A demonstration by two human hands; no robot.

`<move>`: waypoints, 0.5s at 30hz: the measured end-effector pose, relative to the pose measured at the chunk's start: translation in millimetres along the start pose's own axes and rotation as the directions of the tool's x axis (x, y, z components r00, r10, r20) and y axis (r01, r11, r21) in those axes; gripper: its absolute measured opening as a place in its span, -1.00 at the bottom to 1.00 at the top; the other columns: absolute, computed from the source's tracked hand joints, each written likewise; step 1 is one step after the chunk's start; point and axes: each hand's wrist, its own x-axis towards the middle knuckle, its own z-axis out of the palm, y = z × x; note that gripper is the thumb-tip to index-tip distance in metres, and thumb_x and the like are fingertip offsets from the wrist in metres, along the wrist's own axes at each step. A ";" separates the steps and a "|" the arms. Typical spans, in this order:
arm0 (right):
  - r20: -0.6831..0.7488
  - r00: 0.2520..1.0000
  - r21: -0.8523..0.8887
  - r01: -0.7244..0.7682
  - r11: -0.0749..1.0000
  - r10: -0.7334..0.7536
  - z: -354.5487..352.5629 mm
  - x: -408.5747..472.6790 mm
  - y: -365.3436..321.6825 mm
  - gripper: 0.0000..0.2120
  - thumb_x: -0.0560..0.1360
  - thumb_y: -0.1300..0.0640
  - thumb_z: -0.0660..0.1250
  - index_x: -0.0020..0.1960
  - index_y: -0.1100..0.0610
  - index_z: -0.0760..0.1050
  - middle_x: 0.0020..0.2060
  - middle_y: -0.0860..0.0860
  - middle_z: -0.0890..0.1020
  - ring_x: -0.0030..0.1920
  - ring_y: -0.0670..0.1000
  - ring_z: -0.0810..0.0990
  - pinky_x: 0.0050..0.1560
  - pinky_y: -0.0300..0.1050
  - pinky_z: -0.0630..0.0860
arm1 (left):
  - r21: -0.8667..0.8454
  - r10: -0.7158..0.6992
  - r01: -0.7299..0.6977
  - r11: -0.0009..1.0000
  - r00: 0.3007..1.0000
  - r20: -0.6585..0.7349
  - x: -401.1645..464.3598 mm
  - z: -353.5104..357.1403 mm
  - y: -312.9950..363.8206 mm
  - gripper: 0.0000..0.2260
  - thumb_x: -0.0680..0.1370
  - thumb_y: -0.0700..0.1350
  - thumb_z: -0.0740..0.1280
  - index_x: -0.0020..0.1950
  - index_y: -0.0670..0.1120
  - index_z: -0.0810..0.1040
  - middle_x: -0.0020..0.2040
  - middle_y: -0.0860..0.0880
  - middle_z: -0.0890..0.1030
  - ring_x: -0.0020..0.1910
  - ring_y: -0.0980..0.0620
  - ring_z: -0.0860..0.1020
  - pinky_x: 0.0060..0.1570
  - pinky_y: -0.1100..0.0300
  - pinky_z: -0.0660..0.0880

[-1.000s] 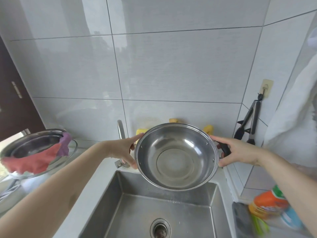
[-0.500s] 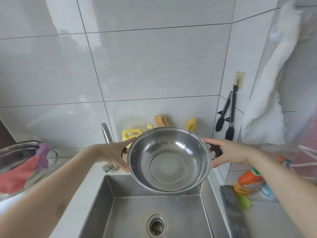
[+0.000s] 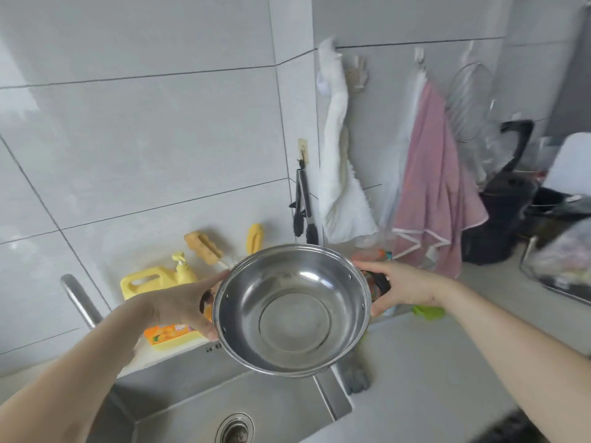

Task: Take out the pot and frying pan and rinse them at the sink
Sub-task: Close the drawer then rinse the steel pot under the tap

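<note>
Over the sink's (image 3: 243,394) right rim I see the pot (image 3: 292,310) tilted, left hand (image 3: 182,306) and right hand (image 3: 404,287) each gripping a side handle, basin open below.

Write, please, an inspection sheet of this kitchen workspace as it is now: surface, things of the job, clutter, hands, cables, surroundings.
Surface: steel sink set in a pale counter; drain visible, no water running.
Job's things: steel pot held in the air over the sink's right edge, tilted toward the camera, inside empty. Frying pan: nothing seen.
Clutter: yellow soap jug, yellow brushes, orange bottle, dark rag beside the sink.
Hands: left hand and right hand each grip one black side handle.
Cables: nothing seen.
Surroundings: grey wall tiles; black tongs, white towel and pink towel on hooks; faucet at left.
</note>
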 end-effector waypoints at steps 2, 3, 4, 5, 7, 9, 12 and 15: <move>-0.061 0.997 -0.014 -0.042 0.999 0.041 -12.8 -35.1 18.8 -0.07 0.15 0.03 0.64 0.38 -0.43 0.31 0.30 -0.31 0.51 0.32 -0.17 0.47 0.37 -0.10 0.43 | 0.029 0.056 -0.057 0.998 0.998 0.024 11.9 13.1 30.9 0.06 0.25 0.02 0.63 0.52 0.35 -0.01 0.24 0.12 0.40 -0.16 0.31 0.38 -0.09 0.40 0.35; -0.077 0.995 -0.005 -0.062 0.998 0.061 -19.5 -53.4 29.8 -0.05 0.14 0.02 0.64 0.40 -0.42 0.29 0.33 -0.37 0.46 0.36 -0.20 0.43 0.39 -0.10 0.41 | 0.045 0.066 -0.068 0.997 0.997 0.043 17.4 22.7 50.9 0.08 0.23 0.04 0.63 0.53 0.32 -0.01 0.27 0.07 0.42 -0.16 0.30 0.39 -0.10 0.39 0.35; -0.092 0.993 0.008 -0.079 0.997 0.079 -26.7 -73.3 41.4 -0.03 0.14 0.03 0.65 0.42 -0.39 0.28 0.35 -0.38 0.43 0.37 -0.21 0.41 0.39 -0.09 0.41 | 0.058 0.095 -0.099 0.993 0.993 0.067 21.9 33.3 74.7 0.09 0.23 0.05 0.64 0.54 0.29 -0.01 0.31 0.02 0.44 -0.16 0.29 0.39 -0.11 0.39 0.36; -0.107 0.989 0.025 -0.103 0.994 0.105 -34.3 -93.9 55.2 -0.02 0.15 0.03 0.66 0.43 -0.36 0.28 0.34 -0.36 0.46 0.35 -0.20 0.42 0.37 -0.08 0.43 | 0.056 0.114 -0.119 0.991 0.990 0.086 26.6 43.7 98.4 0.09 0.24 0.02 0.63 0.55 0.28 -0.02 0.35 -0.01 0.44 -0.16 0.28 0.39 -0.12 0.38 0.37; -0.154 0.975 0.064 -0.149 0.987 0.157 -49.0 -141.0 77.3 -0.04 0.18 0.10 0.66 0.43 -0.34 0.31 0.25 -0.29 0.55 0.22 -0.17 0.49 0.29 -0.13 0.47 | 0.023 0.187 -0.192 0.981 0.972 0.145 32.5 68.0 146.1 0.04 0.30 -0.10 0.61 0.51 0.33 -0.02 0.33 0.05 0.47 -0.13 0.31 0.45 -0.11 0.35 0.45; -0.215 0.955 0.091 -0.190 0.978 0.206 -64.1 -194.5 94.6 -0.06 0.23 0.20 0.63 0.46 -0.28 0.31 0.23 -0.29 0.56 0.21 -0.19 0.50 0.26 -0.23 0.46 | -0.004 0.254 -0.259 0.966 0.945 0.206 37.8 95.1 195.0 0.00 0.32 -0.19 0.59 0.42 0.40 -0.01 0.19 0.13 0.54 -0.07 0.34 0.52 -0.09 0.23 0.54; -0.294 0.912 0.100 -0.269 0.958 0.286 -87.4 -285.9 118.5 -0.05 0.20 0.06 0.64 0.44 -0.37 0.27 0.33 -0.28 0.49 0.33 -0.21 0.43 0.39 -0.12 0.39 | 0.031 0.341 -0.359 0.933 0.907 0.247 51.8 139.1 267.8 0.00 0.30 -0.18 0.60 0.40 0.47 0.03 0.05 0.04 0.55 -0.32 0.24 0.49 -0.25 0.24 0.49; -0.374 0.853 0.101 -0.352 0.931 0.363 -110.9 -383.4 150.9 -0.01 0.12 -0.06 0.65 0.42 -0.42 0.25 0.38 -0.34 0.40 0.40 -0.21 0.35 0.46 -0.06 0.29 | 0.032 0.401 -0.430 0.902 0.865 0.303 70.4 190.0 344.7 0.03 0.25 -0.14 0.61 0.35 0.55 0.01 0.11 -0.01 0.56 -0.28 0.09 0.52 -0.24 0.13 0.53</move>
